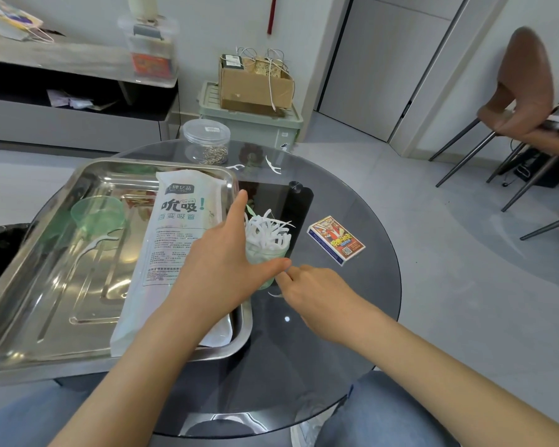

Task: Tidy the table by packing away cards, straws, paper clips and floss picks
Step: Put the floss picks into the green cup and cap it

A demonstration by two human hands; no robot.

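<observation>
A round dark glass surface (352,317) stands on a pale grey tiled floor, with white walls, a grey door and a brown chair (526,91) on dark metal legs at the far right. Behind it a green storage box (271,127) carries a cardboard box (252,82), and a low cabinet runs along the left wall.

One steel tray (46,301) covers the left of the surface. In it lie one white straw bag (171,250), printed "Drink" and "百变吸管", one translucent green lid (97,211) and one floss pick (94,245). The small print on the bag is too fine to read.

The left hand (220,262) holds one green jar (265,256) crammed with white floss picks, just beside the tray's right rim, thumb across its front and forefinger stretched up its far side. The right hand (317,295) sits at the jar's base, its fingers (288,275) curled with tips together; whether they pinch anything I cannot tell.

One more pick (275,295) lies by that hand and two others (273,164) at the far edge: four loose in all. One clear lidded tub (207,140) holds paper clips. One card box (336,240), bearing a QR code, lies right of a flat black slab (299,204)
</observation>
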